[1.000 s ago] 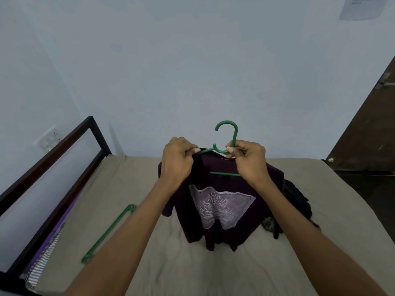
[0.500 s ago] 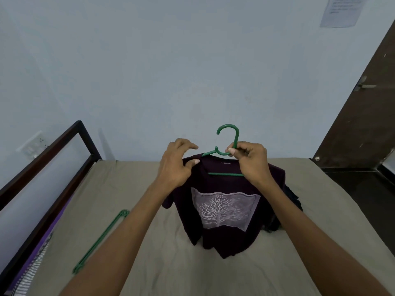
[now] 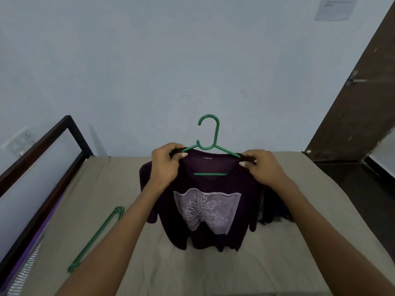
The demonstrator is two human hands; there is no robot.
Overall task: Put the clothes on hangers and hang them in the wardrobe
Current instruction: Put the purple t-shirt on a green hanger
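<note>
Both hands have spread apart: left hand point(image 3: 165, 162) and right hand point(image 3: 259, 167) each pinch a shoulder of the dark purple printed T-shirt point(image 3: 205, 208) on the green plastic hanger point(image 3: 210, 133), held above the beige bed point(image 3: 128, 263).

Two bare forearms in view, no sleeves, no watch, rings or gloves. Left hand point(image 3: 165, 165) & right hand point(image 3: 261, 167): short nails, pale at tips. Nothing else worn.
</note>
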